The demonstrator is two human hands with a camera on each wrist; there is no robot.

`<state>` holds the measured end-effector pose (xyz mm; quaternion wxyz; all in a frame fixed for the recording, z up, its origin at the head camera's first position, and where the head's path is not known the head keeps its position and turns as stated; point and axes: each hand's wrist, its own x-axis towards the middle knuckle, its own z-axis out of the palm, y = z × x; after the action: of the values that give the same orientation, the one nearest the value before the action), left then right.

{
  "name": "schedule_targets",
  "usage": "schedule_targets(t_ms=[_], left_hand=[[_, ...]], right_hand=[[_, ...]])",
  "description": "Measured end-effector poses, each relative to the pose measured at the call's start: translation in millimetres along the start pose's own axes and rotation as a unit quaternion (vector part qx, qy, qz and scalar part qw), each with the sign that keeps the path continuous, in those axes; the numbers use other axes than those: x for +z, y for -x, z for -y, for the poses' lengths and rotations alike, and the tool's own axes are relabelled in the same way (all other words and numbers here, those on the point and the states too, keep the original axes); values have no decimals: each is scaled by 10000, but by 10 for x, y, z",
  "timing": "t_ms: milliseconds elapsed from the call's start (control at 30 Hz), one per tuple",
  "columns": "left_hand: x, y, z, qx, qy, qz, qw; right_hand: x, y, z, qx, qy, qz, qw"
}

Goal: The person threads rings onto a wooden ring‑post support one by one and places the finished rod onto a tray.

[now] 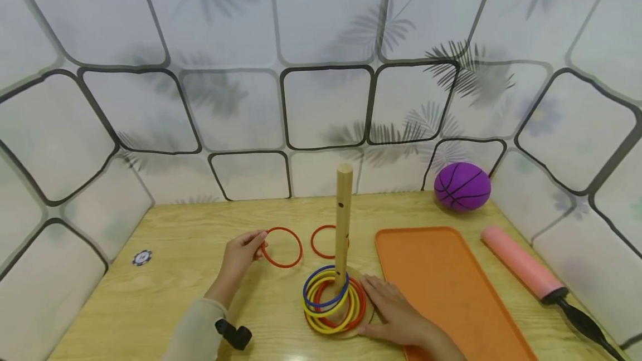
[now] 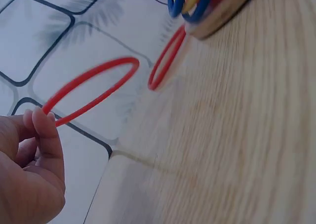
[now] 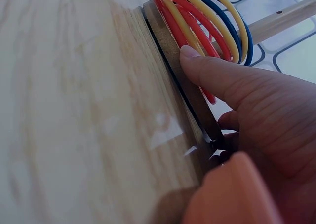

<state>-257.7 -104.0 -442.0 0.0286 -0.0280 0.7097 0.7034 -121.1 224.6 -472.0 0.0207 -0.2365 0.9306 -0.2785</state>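
Note:
My left hand pinches a red ring by its left edge, raised off the table; the left wrist view shows thumb and fingertips on it. Right of it, another red ring lies on the table behind a wooden post. Blue, yellow and red rings lie loosely stacked around the post's foot. My right hand holds the right rim of the round wooden base, its thumb at the near side and fingers farther back. Part of those fingers is hidden in the right wrist view.
An orange tray lies right of the base, under my right forearm. Beyond it are a pink hand pump and a purple ball near the back wall. A poker chip lies at the far left.

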Motion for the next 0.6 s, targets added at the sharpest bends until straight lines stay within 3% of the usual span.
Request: schedule_targets(t_ms=[133,233,600], left_hand=[[6,121,-56,-216,383,146,9989],[-11,201,-151,-197,459,261,9984],[-187,472,-779,78,433,907,9949]], right_hand=[[7,9,-4,-11,13,54,10000],[14,17,-11,-45,46,34,10000],[1,2,-16,6,39,11,10000]])
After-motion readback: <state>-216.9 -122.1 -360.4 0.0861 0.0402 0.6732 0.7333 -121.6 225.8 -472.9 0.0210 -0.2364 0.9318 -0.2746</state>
